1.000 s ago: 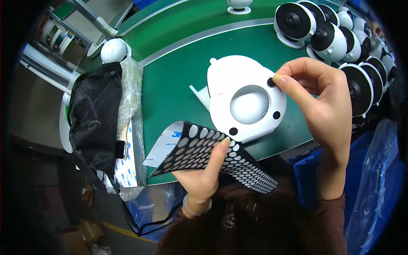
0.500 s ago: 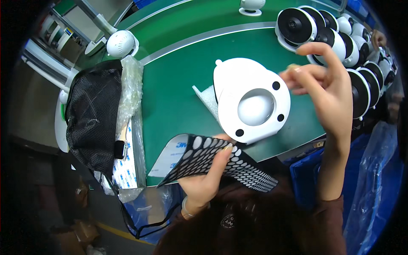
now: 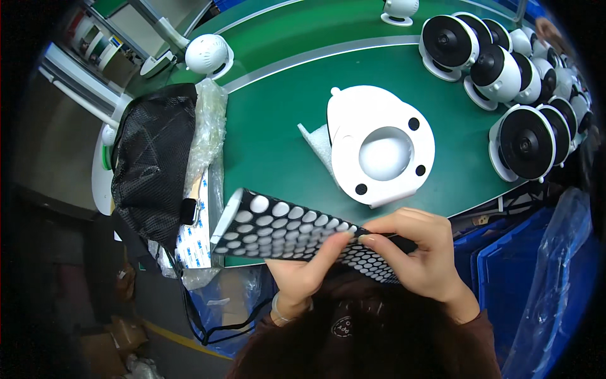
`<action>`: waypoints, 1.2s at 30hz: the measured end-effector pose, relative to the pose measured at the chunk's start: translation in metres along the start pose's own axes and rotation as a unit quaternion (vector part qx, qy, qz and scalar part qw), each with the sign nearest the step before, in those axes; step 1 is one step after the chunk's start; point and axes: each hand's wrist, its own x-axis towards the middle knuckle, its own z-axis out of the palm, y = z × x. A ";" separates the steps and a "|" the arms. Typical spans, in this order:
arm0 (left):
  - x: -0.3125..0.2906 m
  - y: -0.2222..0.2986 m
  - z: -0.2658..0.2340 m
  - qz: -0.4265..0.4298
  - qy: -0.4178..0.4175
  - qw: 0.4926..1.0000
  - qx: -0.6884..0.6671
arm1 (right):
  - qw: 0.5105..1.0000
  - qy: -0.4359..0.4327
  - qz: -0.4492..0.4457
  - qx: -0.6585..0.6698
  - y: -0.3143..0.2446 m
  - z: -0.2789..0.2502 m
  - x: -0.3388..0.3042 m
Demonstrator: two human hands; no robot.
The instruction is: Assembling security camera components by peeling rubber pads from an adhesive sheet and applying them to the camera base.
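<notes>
One view: left fisheye of the pair on my head, upright, unmirrored. Faces down and forward from above, close range: my left hand (image 3: 298, 279) and right hand (image 3: 421, 258) low-centre, green workbench (image 3: 271, 139) beyond, floor (image 3: 165, 304) lower left. Grey bench strip (image 3: 328, 55) bows, corners black.

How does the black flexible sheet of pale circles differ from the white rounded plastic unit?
The black flexible sheet is curled, held by the left hand and right hand; neither touches the white rounded plastic unit. The sheet is thin, while the unit is bulky. The sheet carries many pale circles; the unit shows three black dots around a round opening. Both combine dark and pale areas.
</notes>
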 end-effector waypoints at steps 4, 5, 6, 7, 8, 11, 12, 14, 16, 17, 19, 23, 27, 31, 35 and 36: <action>-0.002 0.002 0.013 0.040 0.044 0.998 0.025 | 0.995 0.081 -0.027 -0.056 -0.005 0.005 -0.001; -0.005 0.002 0.014 0.007 0.062 0.997 0.048 | 0.992 0.099 -0.042 -0.060 -0.006 0.003 -0.001; -0.007 0.002 0.015 -0.026 0.081 0.994 0.072 | 0.989 0.117 -0.056 -0.064 -0.005 0.001 -0.002; -0.008 0.002 0.015 -0.026 0.079 0.994 0.073 | 0.989 0.119 -0.056 -0.063 -0.005 0.001 -0.002; -0.009 0.002 0.015 -0.023 0.076 0.994 0.072 | 0.986 0.123 -0.073 -0.080 -0.005 0.001 -0.001; -0.010 0.003 0.014 -0.032 0.068 0.994 0.083 | 0.982 0.128 -0.094 -0.106 -0.005 0.001 -0.001; -0.012 0.001 0.014 -0.013 0.071 0.994 0.080 | 0.980 0.128 -0.098 -0.114 -0.005 0.002 -0.001; -0.011 0.003 0.018 0.002 0.076 0.993 0.086 | 0.972 0.150 -0.111 -0.142 -0.006 0.005 -0.002; -0.006 0.002 0.022 0.053 0.054 0.993 0.088 | 0.963 0.169 -0.125 -0.168 -0.006 0.007 -0.002; -0.004 0.002 0.023 0.105 0.032 0.990 0.089 | 0.962 0.175 -0.126 -0.169 -0.006 0.008 -0.002; -0.004 0.003 0.024 0.109 0.033 0.989 0.095 | 0.961 0.180 -0.126 -0.169 -0.005 0.008 -0.002; -0.003 0.002 0.024 0.126 0.028 0.985 0.118 | 0.981 0.124 -0.085 -0.121 -0.007 0.004 0.001; 0.010 -0.011 0.004 0.070 0.070 0.990 0.096 | 0.983 0.071 -0.128 -0.115 -0.030 -0.007 0.001; 0.028 -0.019 -0.007 -0.014 -0.035 0.997 -0.071 | 0.938 0.145 -0.209 -0.235 -0.023 -0.028 0.051; 0.033 -0.014 0.006 -0.090 0.011 0.985 -0.148 | 0.980 0.066 -0.114 -0.152 -0.016 -0.022 0.071; 0.034 -0.013 0.011 -0.082 0.028 0.987 -0.134 | 0.983 0.064 -0.113 -0.131 -0.013 -0.019 0.072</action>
